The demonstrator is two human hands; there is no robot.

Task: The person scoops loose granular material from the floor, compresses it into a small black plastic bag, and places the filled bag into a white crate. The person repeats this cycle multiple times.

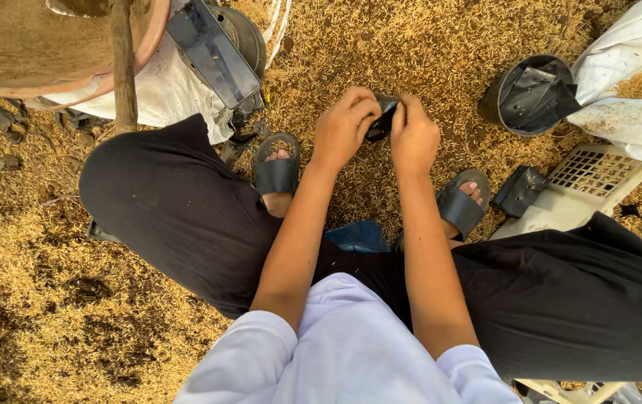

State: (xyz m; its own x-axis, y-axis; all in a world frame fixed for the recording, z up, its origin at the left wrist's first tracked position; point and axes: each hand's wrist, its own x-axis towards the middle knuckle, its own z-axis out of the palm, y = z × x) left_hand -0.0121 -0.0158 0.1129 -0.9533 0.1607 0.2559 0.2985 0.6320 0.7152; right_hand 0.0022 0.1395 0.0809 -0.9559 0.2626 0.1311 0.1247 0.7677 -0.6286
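1. The bag [381, 120] is small, black and glossy, crumpled, mostly hidden between the hands.
2. Its long axis cannot be told for sure; the visible part runs slantwise from upper right to lower left.
3. It sits between both hands, above the husk-strewn ground [426, 52], ahead of the sandalled feet.
4. The left hand [345, 123] pinches its left edge with curled fingers; the right hand [414, 135] grips its right edge, both closed on it.
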